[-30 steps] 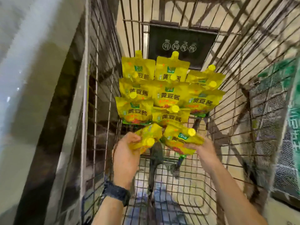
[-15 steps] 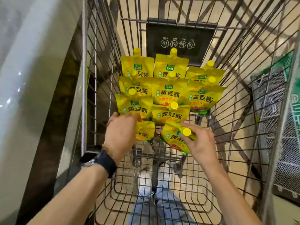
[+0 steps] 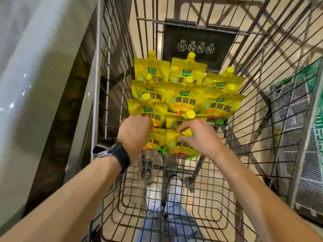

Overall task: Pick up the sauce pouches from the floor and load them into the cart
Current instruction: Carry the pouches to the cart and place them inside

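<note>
A: The left hand (image 3: pixel 135 133), what does it show?
B: It lies back-up on the near-left pouch (image 3: pixel 155 141) and covers that pouch's top. Its fingers run out of sight past the knuckles, so I cannot tell whether it grips or merely presses. A dark watch (image 3: pixel 111 151) sits on that wrist.
A: And the right hand (image 3: pixel 201 137)?
B: It is at 3 o'clock of the left one, just beside it. Thumb and forefinger curl round the yellow cap (image 3: pixel 189 132) of the near-right pouch (image 3: pixel 178 145), pinching it. The palm hides that pouch's right edge.
A: Where are the sauce pouches (image 3: pixel 185 100)?
B: They are all in the wire cart (image 3: pixel 98 67), lying on its floor in overlapping rows from the hands toward 12 o'clock, spouts pointing to 12. The two under the hands form the nearest row, side by side. Each row hides the lower print of the row beyond it, so I cannot count them for certain.
A: What lies around them?
B: At 12 o'clock there is a black panel (image 3: pixel 199 44) with four round signs, upside down and too small to read. At 6 o'clock, blurred shoes (image 3: pixel 153 191) and jeans (image 3: pixel 174 219) show through the mesh floor, cut off by the picture's edge. At 3 o'clock stands a wire-mesh rack (image 3: pixel 295 119), cropped.
</note>
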The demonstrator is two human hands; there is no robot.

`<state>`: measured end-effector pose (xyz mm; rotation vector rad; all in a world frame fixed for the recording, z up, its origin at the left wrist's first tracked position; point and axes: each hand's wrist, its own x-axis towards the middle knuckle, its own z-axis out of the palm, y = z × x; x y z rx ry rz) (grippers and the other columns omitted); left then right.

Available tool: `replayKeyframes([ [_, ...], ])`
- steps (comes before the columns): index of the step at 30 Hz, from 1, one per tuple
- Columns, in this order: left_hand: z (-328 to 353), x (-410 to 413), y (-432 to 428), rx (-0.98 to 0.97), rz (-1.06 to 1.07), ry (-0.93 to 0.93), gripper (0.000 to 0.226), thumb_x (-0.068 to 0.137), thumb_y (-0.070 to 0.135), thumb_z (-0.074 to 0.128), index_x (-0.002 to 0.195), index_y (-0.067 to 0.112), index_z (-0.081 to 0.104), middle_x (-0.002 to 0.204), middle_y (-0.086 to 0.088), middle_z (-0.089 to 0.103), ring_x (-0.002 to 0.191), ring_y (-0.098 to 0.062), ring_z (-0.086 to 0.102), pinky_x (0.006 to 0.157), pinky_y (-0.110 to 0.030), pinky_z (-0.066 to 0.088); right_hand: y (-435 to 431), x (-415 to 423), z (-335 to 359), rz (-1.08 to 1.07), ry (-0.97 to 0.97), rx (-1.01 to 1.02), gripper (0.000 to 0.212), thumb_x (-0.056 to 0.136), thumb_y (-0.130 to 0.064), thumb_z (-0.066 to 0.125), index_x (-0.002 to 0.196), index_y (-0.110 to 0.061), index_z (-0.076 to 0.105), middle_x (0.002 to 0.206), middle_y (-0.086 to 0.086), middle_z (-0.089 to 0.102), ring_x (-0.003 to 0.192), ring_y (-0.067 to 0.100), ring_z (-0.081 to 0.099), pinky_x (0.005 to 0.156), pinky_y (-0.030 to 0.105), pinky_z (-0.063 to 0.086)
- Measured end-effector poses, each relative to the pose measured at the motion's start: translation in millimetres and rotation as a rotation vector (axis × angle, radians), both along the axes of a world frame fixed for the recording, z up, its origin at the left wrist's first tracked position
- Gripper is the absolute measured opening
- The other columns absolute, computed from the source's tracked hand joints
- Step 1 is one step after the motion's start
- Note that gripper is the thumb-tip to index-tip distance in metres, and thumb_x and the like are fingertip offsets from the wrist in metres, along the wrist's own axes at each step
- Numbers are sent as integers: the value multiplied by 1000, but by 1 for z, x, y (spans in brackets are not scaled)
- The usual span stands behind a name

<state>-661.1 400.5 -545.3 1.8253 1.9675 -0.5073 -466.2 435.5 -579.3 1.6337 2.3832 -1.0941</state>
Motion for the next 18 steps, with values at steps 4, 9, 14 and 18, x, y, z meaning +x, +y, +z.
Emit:
replayKeyframes([
  [4,-3,-3,-7,-2,55,-31,56,89,-7,50,131,29,62,122,-9,67,118,-34,60,102,-48,43,16,-9,10,102,-20,-18,17,83,-24,77,98,-17,74,82,-4,63,86,22,60,71,29,38],
  [9,-6,-4,-7,26,61,-65,55,87,-7,54,128,29,63,122,-9,69,118,-33,62,102,-45,43,22,-15,11,113,-34,61,18,84,-22,76,100,-16,74,73,-4,56,73,21,55,68,27,36],
  [14,-8,-5,-11,34,61,-89,51,86,-4,57,122,31,65,122,-4,68,115,-30,63,102,-44,43,13,-13,7,112,-98,56,22,76,-29,80,96,-27,72,103,-1,72,97,23,66,82,38,54],
  [18,-10,-4,-15,59,52,-110,27,90,15,61,113,28,69,115,-2,70,107,-29,65,96,-41,46,-5,0,5,54,-102,86,27,77,-29,79,102,-27,68,113,-2,70,106,24,62,84,38,52],
])
